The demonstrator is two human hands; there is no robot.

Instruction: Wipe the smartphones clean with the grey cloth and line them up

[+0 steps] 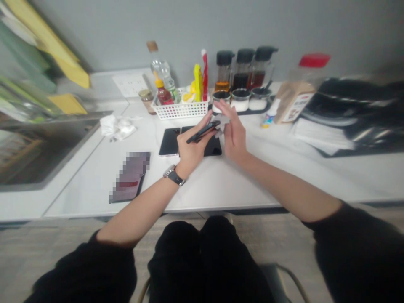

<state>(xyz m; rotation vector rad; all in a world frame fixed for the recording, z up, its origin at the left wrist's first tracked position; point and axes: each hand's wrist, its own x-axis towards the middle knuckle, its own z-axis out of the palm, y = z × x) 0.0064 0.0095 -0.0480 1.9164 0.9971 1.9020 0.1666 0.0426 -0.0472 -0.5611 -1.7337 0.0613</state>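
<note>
My left hand (192,151), with a watch (174,174) on its wrist, is closed around a dark phone (202,132) held tilted and nearly edge-on above the counter. Close on its right is my right hand (234,136), fingers partly stretched, with a thin whitish tissue (223,120) between it and the phone; blur hides the exact grip. Below the hands lie a dark-screened device (169,142) and a second dark device (215,147), partly covered by my left hand. Nearer me on the left, another phone (131,176) rests with its screen pixelated.
Along the wall stand a white basket (181,111) of condiments, several dark-topped bottles (241,69), seasoning jars (240,100) and a red-lidded jar (299,92). Crumpled tissues (117,127) lie near the sink (50,168). A small bottle (270,114) stands right of my hands.
</note>
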